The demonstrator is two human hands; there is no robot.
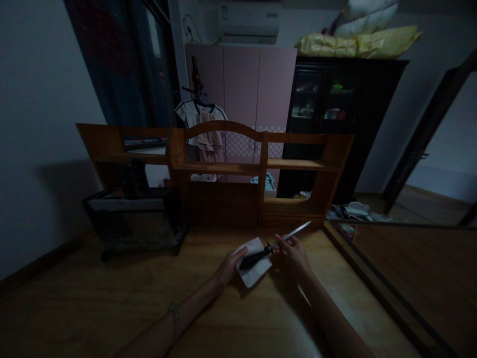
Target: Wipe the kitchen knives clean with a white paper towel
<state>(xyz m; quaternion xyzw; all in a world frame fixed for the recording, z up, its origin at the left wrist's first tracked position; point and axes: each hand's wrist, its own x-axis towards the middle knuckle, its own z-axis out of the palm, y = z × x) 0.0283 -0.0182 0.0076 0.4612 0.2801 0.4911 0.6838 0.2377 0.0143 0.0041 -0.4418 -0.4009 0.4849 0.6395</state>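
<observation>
Over the wooden desktop, a sharpening steel point(298, 229) with a black handle and guard slants up to the right, its metal rod pointing away from me. My right hand point(292, 252) pinches the rod just beyond the guard. A white tissue or cloth point(255, 278) lies spread under the black handle. My left hand point(229, 268) is closed on the tissue at the handle's butt end, thumb on top. Its other fingers are hidden beneath the tissue. A bracelet circles my left wrist.
A wooden shelf unit point(219, 169) stands along the desk's point(208, 293) back. At the left is a dark glass-fronted tank-like box point(137, 223) with black items on top. A brown panel surface point(417, 268) adjoins on the right. Pink wardrobe doors point(242, 89) and a black cabinet point(343, 129) rise behind.
</observation>
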